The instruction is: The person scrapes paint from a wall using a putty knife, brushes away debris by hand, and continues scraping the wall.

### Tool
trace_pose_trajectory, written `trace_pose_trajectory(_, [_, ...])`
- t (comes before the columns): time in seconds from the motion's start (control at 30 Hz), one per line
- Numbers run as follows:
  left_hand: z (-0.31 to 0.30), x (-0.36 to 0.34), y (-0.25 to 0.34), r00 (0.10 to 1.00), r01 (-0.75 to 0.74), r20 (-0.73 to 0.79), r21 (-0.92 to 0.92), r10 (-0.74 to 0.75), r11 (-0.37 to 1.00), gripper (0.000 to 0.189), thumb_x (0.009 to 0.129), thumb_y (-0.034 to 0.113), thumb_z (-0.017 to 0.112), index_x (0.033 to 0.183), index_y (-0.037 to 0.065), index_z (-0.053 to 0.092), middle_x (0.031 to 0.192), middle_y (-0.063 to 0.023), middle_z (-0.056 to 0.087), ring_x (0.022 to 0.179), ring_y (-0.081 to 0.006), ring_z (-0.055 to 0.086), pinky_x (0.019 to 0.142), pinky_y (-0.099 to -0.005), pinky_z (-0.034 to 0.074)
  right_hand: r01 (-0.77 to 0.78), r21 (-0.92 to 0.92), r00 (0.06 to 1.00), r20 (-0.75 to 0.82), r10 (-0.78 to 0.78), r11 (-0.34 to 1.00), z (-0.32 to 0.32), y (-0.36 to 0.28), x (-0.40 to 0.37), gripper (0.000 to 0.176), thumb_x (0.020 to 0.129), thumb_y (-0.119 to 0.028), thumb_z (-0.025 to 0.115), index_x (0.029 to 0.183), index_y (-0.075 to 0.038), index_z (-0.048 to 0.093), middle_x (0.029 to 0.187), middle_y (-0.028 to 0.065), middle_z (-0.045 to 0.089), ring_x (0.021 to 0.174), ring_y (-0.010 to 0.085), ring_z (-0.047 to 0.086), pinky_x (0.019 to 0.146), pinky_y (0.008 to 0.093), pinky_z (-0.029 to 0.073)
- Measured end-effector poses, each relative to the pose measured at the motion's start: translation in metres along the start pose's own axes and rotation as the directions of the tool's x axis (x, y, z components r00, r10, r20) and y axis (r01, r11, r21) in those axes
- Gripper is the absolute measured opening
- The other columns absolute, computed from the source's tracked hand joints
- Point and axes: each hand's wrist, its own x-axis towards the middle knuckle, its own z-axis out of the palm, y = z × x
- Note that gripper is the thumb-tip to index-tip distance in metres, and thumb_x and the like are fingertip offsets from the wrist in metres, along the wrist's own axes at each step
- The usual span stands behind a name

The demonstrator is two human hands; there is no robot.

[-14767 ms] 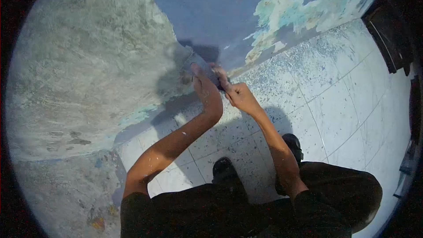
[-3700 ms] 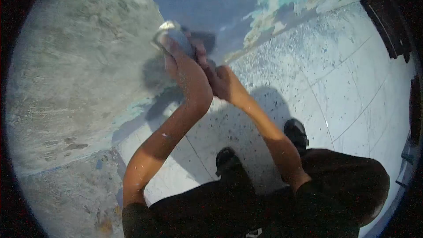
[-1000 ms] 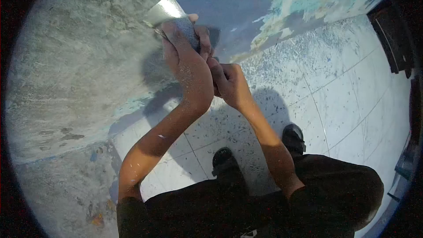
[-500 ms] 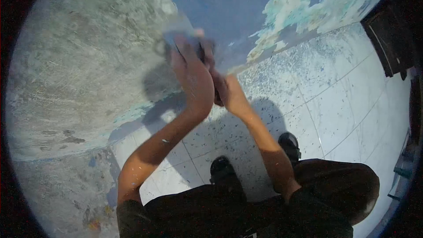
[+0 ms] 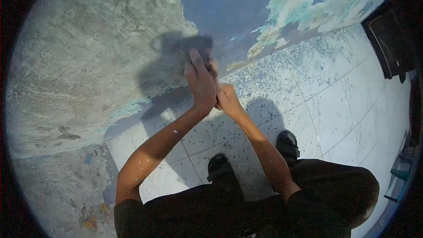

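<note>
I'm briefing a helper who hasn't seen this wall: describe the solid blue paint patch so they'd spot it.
On the wall above the tiled floor, look just above the left hand. The blue paint patch is smooth and dark, unlike scraped grey plaster to its left and flaking turquoise paint to its right.

The white tiled floor carries a scatter of blue paint flecks, thickest along the foot of the wall, plus two black shoes standing side by side.

Left hand, right hand, scraper against wall
</note>
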Motion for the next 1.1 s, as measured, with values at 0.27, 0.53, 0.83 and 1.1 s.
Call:
trace_pose_trajectory(0.27, [0.008,-0.015,0.046,0.991,0.127,-0.039,-0.073,-0.130,0.989,0.045,0.104,0.042,0.034,0.089,0.004,0.053,0.058,0.0010,0.047,0.045,-0.0049,0.039,0.041,-0.0236,0.033,-0.016,-0.051,1.000,-0.019,0.015,0.999,0.007,-0.035,-0.004,0.059,0.103,-0.038,0.041,0.056,-0.004,0.046,0.046,-0.0003,0.042,0.042,0.0073,0.039,0.040,0.0269,0.030])
trace_pose_trajectory(0.53, [0.014,0.003,0.051,0.991,-0.122,0.041,-0.155,0.130,0.980,0.050,0.102,0.049,0.034,0.090,0.004,0.051,0.058,0.0010,0.047,0.041,-0.0067,0.039,0.039,-0.0259,0.031,0.076,-0.098,0.997,0.010,-0.076,0.992,0.006,-0.058,-0.001,0.056,0.103,-0.036,0.040,0.058,-0.004,0.047,0.048,0.0017,0.046,0.041,0.0083,0.042,0.039,0.0259,0.032])
trace_pose_trajectory(0.83, [0.001,-0.014,0.026,1.000,-0.015,0.001,-0.013,0.015,1.000,0.048,0.102,0.049,0.035,0.093,0.007,0.055,0.061,0.0017,0.049,0.048,-0.0056,0.041,0.043,-0.0237,0.033,-0.034,0.043,0.999,0.008,0.033,0.998,0.015,-0.013,-0.023,0.057,0.104,-0.040,0.035,0.061,-0.005,0.047,0.046,-0.0015,0.042,0.039,0.0065,0.039,0.037,0.0261,0.031])
trace_pose_trajectory(1.1, [0.011,0.026,0.089,0.829,-0.559,0.029,0.036,0.558,0.829,0.043,0.104,0.038,0.036,0.084,0.005,0.053,0.062,0.0028,0.048,0.051,-0.0037,0.040,0.044,-0.0233,0.034,0.277,-0.089,0.961,0.010,-0.277,0.957,0.021,-0.090,0.029,0.032,0.092,-0.018,0.052,0.066,0.000,0.049,0.050,0.0025,0.044,0.041,0.0106,0.043,0.038,0.0276,0.033])
